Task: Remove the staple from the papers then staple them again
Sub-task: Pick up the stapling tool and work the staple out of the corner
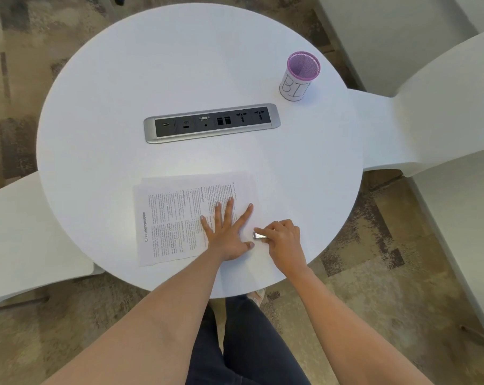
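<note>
Desk: round white desk [102, 151] over patterned carpet.
Papers: I see papers [174, 218] near my edge.
Left hand: my left hand [227, 232] spread flat on them.
Right hand: my right hand [282, 237] pinching a small metal tool [259, 236] at their right edge.
Cup: purple cup [300, 76], far right.

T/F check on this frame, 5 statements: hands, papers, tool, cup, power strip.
1. The left hand lies flat, fingers spread, on the papers. True.
2. The right hand is empty. False: it pinches a small metal tool at the papers' right edge.
3. The purple mesh cup stands on the papers. False: it stands apart from them, on the far right of the table.
4. The power strip sits between the papers and the cup's side of the table. True.
5. The papers hang over the table's edge. False: they lie wholly on it.
</note>
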Tool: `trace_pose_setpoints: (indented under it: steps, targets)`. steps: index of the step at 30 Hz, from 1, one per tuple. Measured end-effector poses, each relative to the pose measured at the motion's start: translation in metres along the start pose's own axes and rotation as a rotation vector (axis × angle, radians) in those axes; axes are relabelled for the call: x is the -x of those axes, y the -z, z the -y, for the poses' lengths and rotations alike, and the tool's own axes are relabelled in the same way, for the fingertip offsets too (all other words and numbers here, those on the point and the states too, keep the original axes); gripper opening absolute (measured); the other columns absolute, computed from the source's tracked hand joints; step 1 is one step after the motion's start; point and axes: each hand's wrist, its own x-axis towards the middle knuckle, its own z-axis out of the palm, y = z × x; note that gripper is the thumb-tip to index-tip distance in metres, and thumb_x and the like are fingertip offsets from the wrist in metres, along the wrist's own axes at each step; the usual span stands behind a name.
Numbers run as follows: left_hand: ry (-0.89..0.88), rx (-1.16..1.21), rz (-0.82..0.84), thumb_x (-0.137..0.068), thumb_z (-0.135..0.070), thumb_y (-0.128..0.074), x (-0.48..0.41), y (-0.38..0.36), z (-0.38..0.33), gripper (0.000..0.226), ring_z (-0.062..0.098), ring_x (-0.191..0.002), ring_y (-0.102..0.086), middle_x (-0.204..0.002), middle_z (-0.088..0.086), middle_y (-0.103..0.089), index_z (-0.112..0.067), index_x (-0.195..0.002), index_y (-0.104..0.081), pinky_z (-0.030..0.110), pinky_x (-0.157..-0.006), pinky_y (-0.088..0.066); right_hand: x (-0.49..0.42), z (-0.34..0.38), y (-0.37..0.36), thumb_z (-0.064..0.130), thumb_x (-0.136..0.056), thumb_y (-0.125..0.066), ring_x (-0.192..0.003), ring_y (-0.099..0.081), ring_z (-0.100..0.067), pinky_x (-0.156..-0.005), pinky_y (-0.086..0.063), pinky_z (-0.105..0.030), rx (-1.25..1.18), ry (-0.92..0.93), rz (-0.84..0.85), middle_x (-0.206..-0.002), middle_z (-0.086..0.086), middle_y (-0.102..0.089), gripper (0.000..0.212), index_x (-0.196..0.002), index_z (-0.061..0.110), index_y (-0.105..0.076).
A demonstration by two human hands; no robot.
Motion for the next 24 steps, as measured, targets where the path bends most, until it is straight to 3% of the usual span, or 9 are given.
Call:
trace_pose_setpoints:
  steps: [6, 11, 16, 20, 24]
  targets:
    - [0.010, 0.001, -0.013, -0.084, -0.061, -0.056, -0.001, -0.002, 0.001, 0.102, 0.028, -0.139, 0.040, -0.150, -0.006, 0.046, -0.063, -0.124, 0.038, 0.066, -0.104, 0.021, -0.001, 0.000, 0.001, -0.004, -0.077, -0.072, -0.081, -0.052, -0.029, -0.067, -0.032, -0.034, 0.076, 0.067, -0.009, -0.081, 0.005, -0.066, 0.037, -0.099, 0.024, -0.075]
    - [0.000, -0.012, -0.018, -0.084, -0.066, -0.052, -0.003, -0.004, 0.002, 0.099, 0.026, -0.135, 0.044, -0.148, -0.005, 0.049, -0.062, -0.126, 0.038, 0.066, -0.103, 0.022, -0.001, 0.014, -0.002, 0.001, -0.080, -0.069, -0.075, -0.049, -0.026, -0.065, -0.034, -0.035, 0.033, 0.086, 0.029, -0.077, 0.004, -0.066, 0.032, -0.098, 0.026, -0.075]
    - [-0.009, 0.014, -0.012, -0.083, -0.061, -0.056, -0.003, -0.004, 0.003, 0.101, 0.026, -0.137, 0.043, -0.148, -0.008, 0.048, -0.064, -0.128, 0.034, 0.066, -0.103, 0.023, -0.010, 0.019, -0.003, 0.008, -0.085, -0.064, -0.079, -0.054, -0.026, -0.072, -0.042, -0.039, -0.209, -0.247, -0.029, -0.083, -0.001, -0.069, 0.031, -0.109, 0.026, -0.073]
    - [0.002, 0.004, -0.004, -0.082, -0.061, -0.058, -0.003, -0.003, 0.003, 0.104, 0.026, -0.136, 0.043, -0.142, -0.010, 0.052, -0.064, -0.125, 0.037, 0.065, -0.102, 0.024, -0.005, 0.004, 0.003, 0.008, -0.086, -0.065, -0.085, -0.051, -0.023, -0.071, -0.031, -0.034, -0.139, -0.198, 0.008, -0.088, 0.002, -0.068, 0.031, -0.109, 0.028, -0.072]
    - [-0.001, -0.002, 0.001, -0.083, -0.060, -0.058, -0.003, -0.002, 0.002, 0.103, 0.027, -0.138, 0.042, -0.149, -0.006, 0.046, -0.061, -0.132, 0.032, 0.065, -0.103, 0.024, -0.001, -0.005, 0.004, 0.010, -0.087, -0.065, -0.088, -0.047, -0.022, -0.071, -0.026, -0.035, -0.080, -0.093, 0.061, -0.086, 0.006, -0.065, 0.028, -0.106, 0.029, -0.074]
